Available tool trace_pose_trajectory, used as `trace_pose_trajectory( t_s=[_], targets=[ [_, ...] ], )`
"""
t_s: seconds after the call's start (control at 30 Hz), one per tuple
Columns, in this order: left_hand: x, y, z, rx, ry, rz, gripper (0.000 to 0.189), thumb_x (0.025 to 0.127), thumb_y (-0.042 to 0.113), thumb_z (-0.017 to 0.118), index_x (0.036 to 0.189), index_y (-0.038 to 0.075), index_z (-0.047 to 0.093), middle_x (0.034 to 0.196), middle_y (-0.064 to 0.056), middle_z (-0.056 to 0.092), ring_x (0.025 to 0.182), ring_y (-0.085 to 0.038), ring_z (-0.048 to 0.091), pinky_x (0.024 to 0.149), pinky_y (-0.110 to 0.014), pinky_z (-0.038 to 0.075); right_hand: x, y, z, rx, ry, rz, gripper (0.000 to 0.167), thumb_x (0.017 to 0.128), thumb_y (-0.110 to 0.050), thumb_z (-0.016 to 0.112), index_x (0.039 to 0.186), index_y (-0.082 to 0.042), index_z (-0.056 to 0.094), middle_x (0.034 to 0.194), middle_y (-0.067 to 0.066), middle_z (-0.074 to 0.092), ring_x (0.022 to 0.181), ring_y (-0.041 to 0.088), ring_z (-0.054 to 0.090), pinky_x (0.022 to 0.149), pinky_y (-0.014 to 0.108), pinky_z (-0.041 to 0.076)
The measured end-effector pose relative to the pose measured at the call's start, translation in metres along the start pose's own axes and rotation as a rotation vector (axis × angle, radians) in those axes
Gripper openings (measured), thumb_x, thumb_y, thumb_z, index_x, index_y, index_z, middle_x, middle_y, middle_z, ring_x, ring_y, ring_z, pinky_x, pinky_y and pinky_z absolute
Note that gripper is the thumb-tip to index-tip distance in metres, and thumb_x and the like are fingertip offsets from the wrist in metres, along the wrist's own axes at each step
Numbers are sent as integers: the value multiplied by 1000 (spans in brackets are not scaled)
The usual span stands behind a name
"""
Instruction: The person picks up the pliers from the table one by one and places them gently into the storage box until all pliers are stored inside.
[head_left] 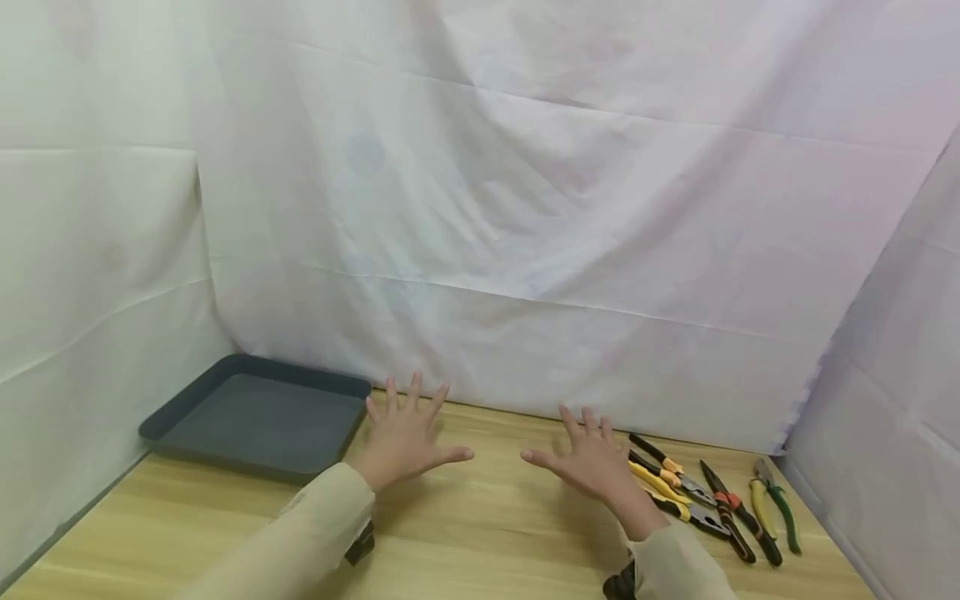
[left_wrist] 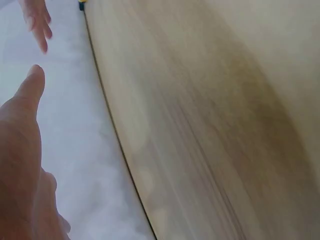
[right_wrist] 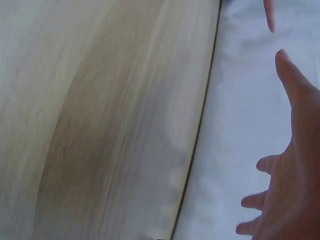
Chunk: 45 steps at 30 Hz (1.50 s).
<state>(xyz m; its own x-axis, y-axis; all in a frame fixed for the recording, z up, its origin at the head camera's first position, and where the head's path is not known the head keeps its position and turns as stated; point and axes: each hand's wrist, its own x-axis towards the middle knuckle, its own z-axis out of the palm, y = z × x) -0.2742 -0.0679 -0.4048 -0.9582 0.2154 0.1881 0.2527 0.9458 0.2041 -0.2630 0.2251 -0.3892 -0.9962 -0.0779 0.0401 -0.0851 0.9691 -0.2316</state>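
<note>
With fingers spread, my left hand (head_left: 403,442) hovers over the table and holds nothing. It is nearest to the right edge of a dark grey tray (head_left: 270,421). My right hand (head_left: 596,462) is likewise spread and holds nothing, thumb pointing toward the left one. Just beyond its outer side lie several pliers: a pair with orange and black handles (head_left: 660,457), yellow-handled pliers (head_left: 660,482) partly hidden by the hand, and black-and-yellow pliers (head_left: 705,521). Farther right are red-and-black pliers (head_left: 738,512) and green-and-yellow pliers (head_left: 776,504).
The wooden tabletop (head_left: 480,533) runs back to a white cloth (head_left: 525,208) hung behind it. More white cloth hangs at the left and right sides. The tray stands at the back left, close to the cloth, and no objects show inside it.
</note>
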Motion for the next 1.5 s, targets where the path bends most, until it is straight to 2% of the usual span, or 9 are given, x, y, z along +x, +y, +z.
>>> trace_pose_trajectory(
  t_s=[0.17, 0.37, 0.67, 0.9, 1.03, 1.13, 1.3, 1.4, 1.5],
  targets=[
    [-14, -9, -16, -86, 14, 65, 102, 83, 81, 57, 162, 24, 28, 168, -23, 18, 154, -53, 6, 118, -78, 11, -8, -14, -3, 122, -2, -43, 109, 82, -83, 54, 163, -17, 24, 165, 26, 24, 150, 56, 22, 109, 86, 16],
    [-34, -21, -31, -154, 90, 103, 89, 92, 66, 60, 158, 10, 36, 159, -21, 39, 154, -47, 21, 121, -70, 20, -18, -32, -6, 170, 20, -102, 107, 83, -80, 57, 163, -17, 23, 163, 22, 32, 149, 50, 30, 113, 81, 17],
    [-67, -52, -48, -204, 306, 99, 60, 94, 33, 73, 143, 4, 54, 145, -19, 56, 139, -44, 48, 112, -62, 42, -28, -63, -2, 351, 26, -188, 101, 84, -74, 62, 161, -17, 29, 161, 20, 38, 145, 51, 36, 109, 76, 34],
    [-87, -76, -46, -264, 529, 104, 51, 88, 15, 77, 133, 1, 59, 136, -20, 60, 122, -41, 60, 98, -58, 52, -32, -86, 14, 514, 15, -209, 94, 85, -69, 66, 159, -21, 33, 162, 13, 36, 149, 44, 33, 112, 73, 33],
    [-97, -91, -47, -315, 634, 55, 49, 87, 9, 76, 133, 2, 59, 132, -18, 61, 120, -39, 60, 94, -55, 50, -33, -101, 27, 666, 8, -247, 84, 89, -59, 67, 156, -18, 39, 161, 12, 40, 149, 42, 35, 115, 71, 31],
    [-104, -101, -49, -368, 700, -7, 47, 88, 5, 74, 133, 4, 60, 129, -17, 62, 118, -34, 59, 95, -37, 49, -34, -112, 38, 765, -13, -280, 77, 93, -52, 67, 155, -16, 40, 159, 12, 42, 147, 42, 38, 116, 67, 35],
    [-110, -123, -49, -499, 853, -88, 43, 87, -5, 68, 130, -3, 61, 119, -16, 64, 113, 1, 53, 96, 0, 31, -34, -130, 53, 941, -87, -303, 73, 97, -45, 64, 156, -15, 36, 161, 14, 38, 147, 41, 38, 117, 59, 39],
    [-113, -138, -47, -569, 968, -152, 42, 87, -9, 64, 129, -6, 60, 118, 4, 63, 112, 17, 44, 97, 0, 32, -35, -142, 59, 1038, -122, -308, 76, 98, -45, 62, 159, -14, 29, 163, 17, 33, 148, 42, 37, 117, 57, 40],
    [-118, -152, -43, -604, 1060, -256, 42, 89, -7, 60, 131, -2, 61, 120, 28, 53, 114, 17, 43, 98, -4, 33, -37, -155, 65, 1104, -129, -321, 79, 100, -43, 61, 161, -11, 22, 163, 20, 29, 149, 44, 34, 117, 57, 40]
  ],
)
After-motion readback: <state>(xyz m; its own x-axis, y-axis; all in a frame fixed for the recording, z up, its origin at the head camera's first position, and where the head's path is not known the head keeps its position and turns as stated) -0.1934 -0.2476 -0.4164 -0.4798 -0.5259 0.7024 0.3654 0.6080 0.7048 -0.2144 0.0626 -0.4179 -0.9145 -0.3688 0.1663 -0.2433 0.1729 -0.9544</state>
